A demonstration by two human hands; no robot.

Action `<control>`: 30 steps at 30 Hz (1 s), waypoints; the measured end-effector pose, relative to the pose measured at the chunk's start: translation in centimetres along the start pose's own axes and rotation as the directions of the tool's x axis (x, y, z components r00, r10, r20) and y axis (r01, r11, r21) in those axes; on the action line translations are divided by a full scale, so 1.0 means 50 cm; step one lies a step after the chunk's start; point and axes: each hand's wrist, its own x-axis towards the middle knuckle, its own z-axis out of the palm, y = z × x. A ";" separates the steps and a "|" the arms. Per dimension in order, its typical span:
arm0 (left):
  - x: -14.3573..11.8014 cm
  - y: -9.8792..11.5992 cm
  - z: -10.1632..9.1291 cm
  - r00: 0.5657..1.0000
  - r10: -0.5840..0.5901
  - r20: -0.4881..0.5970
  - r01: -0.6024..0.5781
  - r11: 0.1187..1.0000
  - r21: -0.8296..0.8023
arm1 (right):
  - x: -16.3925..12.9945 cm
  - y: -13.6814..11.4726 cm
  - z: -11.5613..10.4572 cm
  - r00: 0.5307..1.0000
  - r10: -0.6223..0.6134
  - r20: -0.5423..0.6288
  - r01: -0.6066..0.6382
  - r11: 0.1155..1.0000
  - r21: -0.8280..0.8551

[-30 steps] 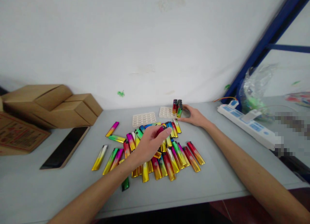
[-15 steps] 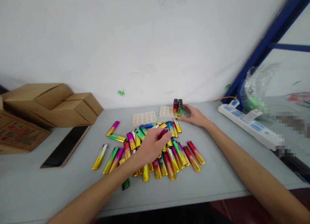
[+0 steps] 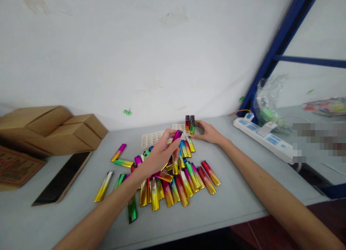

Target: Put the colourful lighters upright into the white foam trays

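Note:
Above a heap of shiny metallic-coloured lighters (image 3: 186, 187), my left hand (image 3: 162, 149) is closed round a magenta lighter (image 3: 177, 135), its dark top pointing up. My right hand (image 3: 209, 132) has thumb and fingers spread at the right side of several lighters standing upright in a group (image 3: 190, 124). Its fingertips are close to the green lighter (image 3: 192, 128) at the front; whether they press on it I cannot tell. Those upright lighters stand on a white tray with holes (image 3: 177, 127). A second white holed tray (image 3: 151, 138) lies to its left, partly behind my left hand.
Cardboard boxes (image 3: 54, 131) and a dark phone (image 3: 63, 178) occupy the left side. On the right lie a white power strip (image 3: 263, 138) and a clear plastic bag (image 3: 270, 98) by a blue frame (image 3: 281, 52). A white wall (image 3: 135, 62) closes off the back.
My left hand has risen from the heap towards the trays, and the magenta lighter now shows more upright. My right hand stays beside the standing lighters. The whole view has shifted slightly.

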 end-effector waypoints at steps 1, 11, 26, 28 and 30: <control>0.015 0.000 -0.004 1.000 0.002 -0.014 -0.001 1.000 0.009 | 0.001 0.000 0.000 1.000 -0.004 0.001 0.004 1.000 0.008; 0.187 -0.049 -0.050 0.966 0.186 -0.181 -0.118 0.936 0.331 | 0.005 0.007 0.004 1.000 -0.017 -0.011 0.018 1.000 0.025; 0.264 -0.044 -0.054 0.988 0.154 0.029 -0.145 0.827 0.543 | 0.007 0.007 0.004 0.999 -0.029 -0.016 0.029 0.999 0.013; 0.263 -0.047 -0.049 0.989 0.145 0.017 -0.130 0.820 0.557 | 0.007 0.009 0.005 0.999 -0.026 -0.019 0.026 1.000 0.013; 0.258 -0.055 -0.045 0.986 0.160 -0.035 -0.116 0.831 0.545 | 0.007 0.010 0.005 0.999 -0.026 -0.020 0.026 1.000 0.015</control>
